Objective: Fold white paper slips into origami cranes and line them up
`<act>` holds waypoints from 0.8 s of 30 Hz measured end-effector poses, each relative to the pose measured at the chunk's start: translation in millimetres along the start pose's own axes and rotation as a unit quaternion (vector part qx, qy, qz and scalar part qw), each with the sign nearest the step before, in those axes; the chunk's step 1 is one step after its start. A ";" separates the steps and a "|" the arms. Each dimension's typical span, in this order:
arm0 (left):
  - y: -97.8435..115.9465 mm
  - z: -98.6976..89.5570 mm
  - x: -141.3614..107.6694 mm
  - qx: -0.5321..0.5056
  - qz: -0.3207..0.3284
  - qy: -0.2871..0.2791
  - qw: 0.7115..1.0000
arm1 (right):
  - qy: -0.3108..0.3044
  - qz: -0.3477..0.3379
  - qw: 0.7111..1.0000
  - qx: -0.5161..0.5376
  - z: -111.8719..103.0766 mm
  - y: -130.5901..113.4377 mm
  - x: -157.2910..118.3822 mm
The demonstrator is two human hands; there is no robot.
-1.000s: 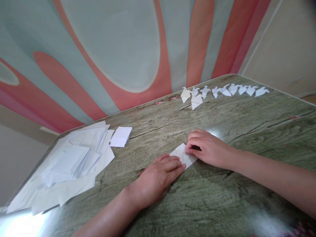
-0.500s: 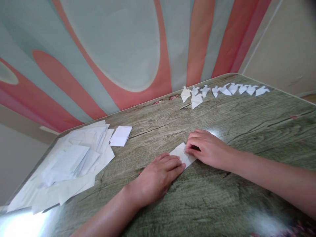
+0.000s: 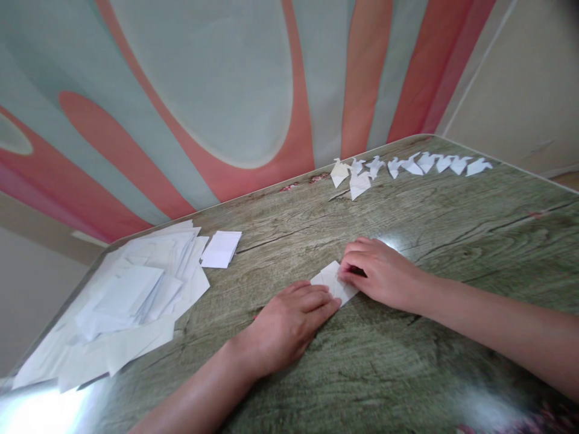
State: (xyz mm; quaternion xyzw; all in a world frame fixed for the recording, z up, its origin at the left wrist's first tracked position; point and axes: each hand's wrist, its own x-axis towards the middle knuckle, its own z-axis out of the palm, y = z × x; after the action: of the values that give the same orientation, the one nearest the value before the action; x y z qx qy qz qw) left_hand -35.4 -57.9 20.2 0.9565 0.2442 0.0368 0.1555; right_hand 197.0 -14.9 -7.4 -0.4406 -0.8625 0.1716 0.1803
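Observation:
A small folded white paper (image 3: 329, 278) lies on the wood-grain table between my hands. My left hand (image 3: 296, 322) rests on its near left side, fingers together, pressing it against the tabletop. At the paper's right side, my right hand (image 3: 380, 271) is closed in a pinch, thumb and index finger on the paper. The fingers hide parts of the folds. Several folded white paper birds (image 3: 360, 184) stand along the table's far right edge.
At the left lies a wide pile of loose white sheets (image 3: 190, 289), topped by a stack of smaller papers (image 3: 129, 292). A small stack of white squares (image 3: 221, 249) sits beside the pile. Behind the table (image 3: 280, 241) rises a red and grey-green patterned wall (image 3: 203, 78).
Both hands keep almost the same place on the folded paper. The fingers of my right hand have shifted very slightly left.

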 end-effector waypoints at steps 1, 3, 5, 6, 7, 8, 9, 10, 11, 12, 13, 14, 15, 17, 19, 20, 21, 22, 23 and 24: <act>0.1 0.0 0.1 0.002 0.002 -0.003 1.000 | 0.001 0.002 1.000 0.002 0.1 -0.2 0.1; 0.3 -0.2 0.8 0.006 0.003 -0.007 1.000 | 0.002 0.006 1.000 0.004 0.3 -0.5 0.2; 0.4 -0.5 1.7 0.007 -0.001 -0.009 1.000 | 0.002 0.009 1.000 0.005 0.5 -0.9 0.2; 0.2 -0.7 2.1 0.007 -0.004 -0.009 1.000 | 0.001 0.009 1.000 0.005 0.7 -1.0 0.1; -0.1 -0.7 2.3 0.006 -0.007 -0.009 1.000 | 0.001 0.009 1.000 0.005 0.8 -1.2 -0.1; -0.6 -0.6 2.3 0.006 -0.009 -0.009 1.000 | 0.001 0.009 1.000 0.005 0.8 -1.4 -0.4; -1.2 -0.4 2.1 0.005 -0.008 -0.009 1.000 | 0.002 0.009 1.000 0.004 0.9 -1.6 -0.7; -1.9 -0.1 1.7 0.004 -0.007 -0.009 1.000 | 0.002 0.008 1.000 0.003 0.9 -1.7 -1.0; -2.5 0.2 1.2 0.002 -0.005 -0.009 1.000 | 0.002 0.008 1.000 0.001 0.9 -1.9 -1.3; -3.1 0.5 0.6 0.000 -0.004 -0.010 1.000 | 0.002 0.007 1.000 0.000 0.9 -1.9 -1.5; -3.5 0.7 0.1 -0.003 -0.005 -0.012 1.000 | 0.003 0.006 1.000 -0.002 0.9 -1.9 -1.7; -3.8 0.7 -0.3 -0.006 -0.006 -0.014 1.000 | 0.005 0.004 1.000 -0.003 1.0 -1.7 -1.8; -3.8 0.8 -0.7 -0.008 -0.008 -0.016 1.000 | 0.007 0.002 1.000 -0.003 1.0 -1.4 -1.9; -3.6 0.8 -1.2 -0.009 -0.011 -0.017 1.000 | 0.014 -0.002 1.000 0.000 1.4 -0.5 -2.3; -2.9 0.9 -1.6 -0.009 -0.012 -0.015 1.000 | 0.021 0.000 1.000 0.003 2.1 0.1 -3.2; -2.5 1.0 -1.7 -0.009 -0.012 -0.013 1.000 | 0.024 0.003 1.000 0.004 2.8 0.1 -3.9; -2.1 1.1 -1.9 -0.008 -0.013 -0.013 1.000 | 0.028 0.006 1.000 0.006 3.6 -0.3 -4.8; -1.7 1.2 -1.9 -0.008 -0.015 -0.012 1.000 | 0.034 0.010 0.999 0.009 4.7 -1.0 -5.8; -1.3 1.2 -1.9 -0.009 -0.016 -0.013 1.000 | 0.042 0.014 0.999 0.011 5.9 -1.9 -6.7; -0.9 1.1 -1.8 -0.010 -0.017 -0.014 1.000 | 0.049 0.018 0.999 0.013 7.2 -2.9 -7.5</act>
State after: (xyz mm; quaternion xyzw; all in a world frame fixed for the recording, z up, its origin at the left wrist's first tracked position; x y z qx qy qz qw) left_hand -37.2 -58.4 19.0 0.9510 0.2581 0.0229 0.1686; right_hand 195.8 -23.7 -13.5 -0.4620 -0.8421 0.1640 0.2248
